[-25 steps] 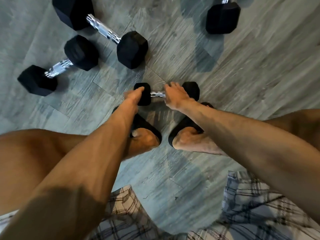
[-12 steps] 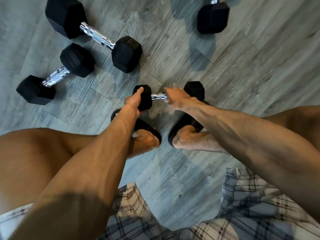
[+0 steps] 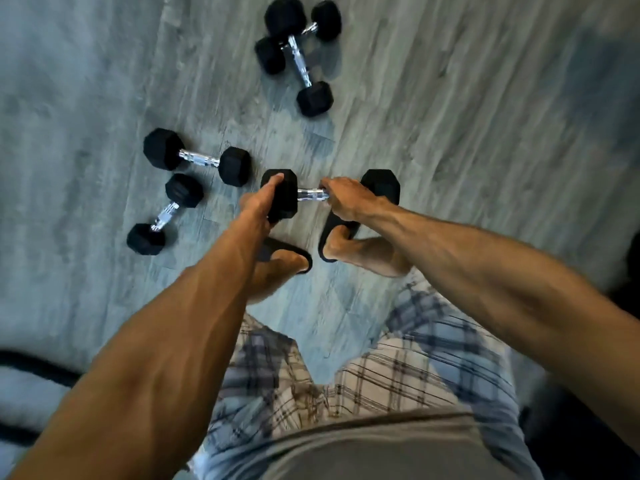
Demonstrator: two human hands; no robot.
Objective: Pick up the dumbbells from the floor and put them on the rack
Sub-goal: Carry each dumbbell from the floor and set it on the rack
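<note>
Head cam: had the dumbbell (image 3: 311, 195) lying crosswise, left to right, dead ahead over the sandals (image 3: 277, 245). Wrapped the right hand (image 3: 348, 200) round its chrome handle, clamped the left hand (image 3: 261, 202) over the left head. Spotted two more dumbbells (image 3: 199, 158) on the floor (image 3: 485, 133) just left, a crossed pair (image 3: 298, 60) farther ahead. Saw no rack anywhere.

The dumbbell (image 3: 287, 200) in the fingers (image 3: 329, 187) has black heads and a shiny silver bar. The left pair (image 3: 199, 158) of dumbbells, out to the left of the fingers, and the far pair (image 3: 298, 60) beyond the fingers show the same black and silver. The floor (image 3: 450, 133) is grey with a streaked wood-grain pattern. Just below the fingers, the 2 sandals (image 3: 332, 221) are black. The shorts (image 3: 398, 372) are plaid, cream crossed by dark blue and grey lines. The shirt (image 3: 363, 445) is plain grey-brown.
</note>
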